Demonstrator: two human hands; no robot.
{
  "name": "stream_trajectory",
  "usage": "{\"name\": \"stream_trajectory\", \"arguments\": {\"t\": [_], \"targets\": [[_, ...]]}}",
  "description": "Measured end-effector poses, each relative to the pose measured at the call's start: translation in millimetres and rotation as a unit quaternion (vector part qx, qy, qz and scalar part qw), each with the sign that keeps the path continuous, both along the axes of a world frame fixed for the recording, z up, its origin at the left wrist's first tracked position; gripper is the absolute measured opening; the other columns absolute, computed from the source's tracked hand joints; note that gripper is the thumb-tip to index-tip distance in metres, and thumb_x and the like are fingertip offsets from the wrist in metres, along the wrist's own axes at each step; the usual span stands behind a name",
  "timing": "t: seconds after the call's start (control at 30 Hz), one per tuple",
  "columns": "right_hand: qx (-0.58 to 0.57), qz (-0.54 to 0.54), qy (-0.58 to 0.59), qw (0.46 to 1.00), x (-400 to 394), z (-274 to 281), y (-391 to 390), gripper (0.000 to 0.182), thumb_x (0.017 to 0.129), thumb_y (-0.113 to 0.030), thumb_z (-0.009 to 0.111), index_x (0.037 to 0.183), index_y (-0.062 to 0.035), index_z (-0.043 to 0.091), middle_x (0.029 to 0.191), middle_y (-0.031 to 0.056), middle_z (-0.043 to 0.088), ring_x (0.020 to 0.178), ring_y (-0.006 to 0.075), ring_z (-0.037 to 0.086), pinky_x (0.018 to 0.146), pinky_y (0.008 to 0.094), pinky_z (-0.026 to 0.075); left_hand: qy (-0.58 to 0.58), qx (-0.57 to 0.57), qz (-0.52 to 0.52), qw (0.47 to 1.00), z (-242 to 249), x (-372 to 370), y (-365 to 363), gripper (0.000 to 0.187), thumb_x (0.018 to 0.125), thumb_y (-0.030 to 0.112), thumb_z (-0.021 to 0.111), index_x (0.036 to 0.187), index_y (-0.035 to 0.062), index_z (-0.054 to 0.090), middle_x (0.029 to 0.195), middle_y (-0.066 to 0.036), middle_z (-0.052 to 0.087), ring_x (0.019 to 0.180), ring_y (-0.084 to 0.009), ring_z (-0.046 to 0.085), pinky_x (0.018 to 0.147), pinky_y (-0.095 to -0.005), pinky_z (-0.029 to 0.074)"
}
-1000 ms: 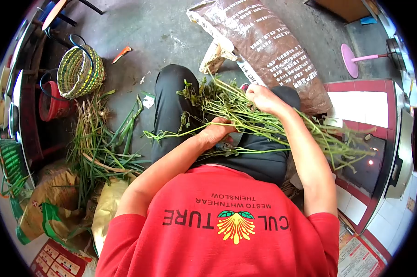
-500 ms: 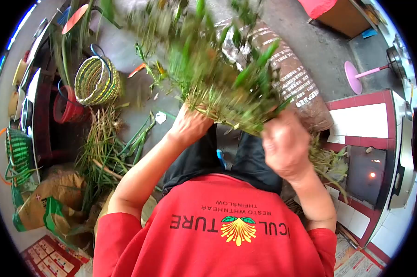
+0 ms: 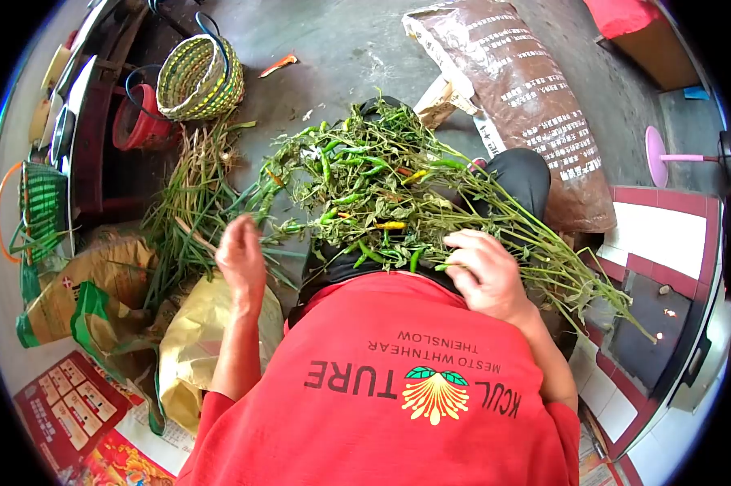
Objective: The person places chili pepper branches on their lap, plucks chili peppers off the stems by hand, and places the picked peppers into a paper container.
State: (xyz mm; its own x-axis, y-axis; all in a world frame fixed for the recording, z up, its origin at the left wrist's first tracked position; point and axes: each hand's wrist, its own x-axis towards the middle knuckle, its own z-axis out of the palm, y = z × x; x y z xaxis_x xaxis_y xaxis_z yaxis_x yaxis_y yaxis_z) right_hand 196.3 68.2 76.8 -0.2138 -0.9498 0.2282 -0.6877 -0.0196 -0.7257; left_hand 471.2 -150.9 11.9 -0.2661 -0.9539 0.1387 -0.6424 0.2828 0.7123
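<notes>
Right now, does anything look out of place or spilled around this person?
A small orange-red scrap lies alone on the floor near the woven basket, like stray litter. Long green stalks also sprawl loosely on the floor, outside any container. The heaped pepper plants look partly wilted.

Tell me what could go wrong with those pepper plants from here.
The pepper plants lie across the lap, so moving the legs might drop some onto the floor. Their long stems jut past the right knee and, in this view, look near the glowing spots in the dark opening. If those are embers, stems might catch, though true distance is unclear. Green peppers among green leaves could be overlooked.
</notes>
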Motion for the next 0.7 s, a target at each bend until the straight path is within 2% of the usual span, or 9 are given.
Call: {"name": "stream_trajectory", "arguments": {"t": [0.07,0.17,0.27,0.33,0.4,0.47,0.5,0.57,0.7], "targets": [[0.039,-0.111,-0.248,0.961,-1.0,9.6,4.4,0.007,0.081,-0.006,0.06,0.084,0.0006,0.058,0.092,0.0119,0.062,0.083,0.0234,0.062,0.077,0.0325,0.049,0.028,-0.061,-0.004,0.998,28.5,-23.8,-6.5,0.013,0.087,0.0,0.052,0.097,0.0003,0.061,0.085,-0.006,0.064,0.072,-0.0103,0.061,0.062,-0.0232,0.049],[-0.021,-0.106,-0.621,0.776,-15.3,5.8,-2.1,0.012,0.088,-0.011,0.051,0.094,-0.0013,0.052,0.094,0.014,0.06,0.079,0.0209,0.062,0.068,0.0298,0.051,0.016,-0.069,-0.171,0.983,42.5,-58.6,-3.8,0.014,0.082,-0.001,0.058,0.096,0.0007,0.062,0.087,-0.007,0.064,0.074,-0.0121,0.061,0.064,-0.0236,0.049],[-0.065,-0.066,-0.763,0.639,-17.9,-4.0,-17.9,0.016,0.088,-0.017,0.051,0.096,-0.0028,0.051,0.098,0.0154,0.058,0.088,0.0249,0.06,0.065,0.0335,0.052,-0.054,0.021,-0.239,0.969,41.2,-96.8,15.4,0.017,0.077,0.005,0.064,0.093,0.0028,0.062,0.087,-0.009,0.062,0.073,-0.0187,0.062,0.062,-0.0279,0.049],[-0.064,-0.085,-0.803,0.587,-13.4,-6.9,-29.8,0.017,0.088,-0.019,0.051,0.092,-0.0029,0.053,0.097,0.0148,0.058,0.087,0.0253,0.059,0.065,0.0334,0.052,-0.095,-0.044,-0.266,0.958,26.4,-102.9,20.3,0.017,0.075,0.011,0.067,0.09,0.0041,0.062,0.087,-0.01,0.061,0.073,-0.0258,0.06,0.062,-0.032,0.049],[-0.04,-0.059,-0.771,0.633,-9.6,-12.5,-43.5,0.016,0.088,-0.019,0.054,0.087,-0.0031,0.056,0.078,0.0086,0.058,0.071,0.0178,0.057,0.061,0.0285,0.049,-0.084,-0.033,-0.266,0.96,22.9,-103.4,21.2,0.015,0.075,0.011,0.066,0.087,0.0042,0.061,0.084,-0.011,0.06,0.071,-0.0293,0.059,0.061,-0.0342,0.048],[0.104,-0.132,-0.555,0.814,-4.6,-10.4,-55.7,0.012,0.086,-0.014,0.057,0.086,-0.0024,0.058,0.069,0.0024,0.056,0.064,0.0109,0.055,0.057,0.0251,0.046,-0.066,-0.032,-0.27,0.96,24.1,-101.4,21.8,0.013,0.075,0.01,0.066,0.086,0.0039,0.061,0.082,-0.011,0.06,0.069,-0.0289,0.059,0.06,-0.034,0.048],[0.086,-0.134,-0.416,0.895,4.6,-13.5,-66.8,0.009,0.086,-0.011,0.058,0.088,-0.0014,0.059,0.066,-0.003,0.055,0.061,0.0058,0.052,0.053,0.0228,0.043,-0.046,-0.051,-0.275,0.959,27.8,-101.2,22.5,0.013,0.074,0.006,0.066,0.084,0.0036,0.061,0.079,-0.011,0.06,0.067,-0.0288,0.059,0.059,-0.0335,0.048],[0.028,-0.087,-0.198,0.976,15.1,-14.3,-84.7,0.011,0.082,-0.011,0.06,0.092,-0.0043,0.06,0.073,0.0062,0.061,0.062,0.0183,0.059,0.053,0.0294,0.045,-0.024,-0.045,-0.282,0.958,33.4,-99.5,23.9,0.013,0.072,0.004,0.067,0.084,0.0035,0.06,0.079,-0.01,0.06,0.067,-0.0284,0.059,0.059,-0.0333,0.048],[0.058,-0.004,0.033,0.998,23.3,-27.2,-102.6,0.014,0.077,-0.009,0.063,0.091,-0.006,0.061,0.077,0.0109,0.06,0.065,0.0292,0.059,0.057,0.0368,0.048,0.012,-0.056,-0.294,0.954,39.5,-96.9,23.2,0.015,0.07,0.001,0.067,0.083,0.0032,0.06,0.079,-0.009,0.06,0.068,-0.0274,0.059,0.059,-0.0329,0.048]]}}
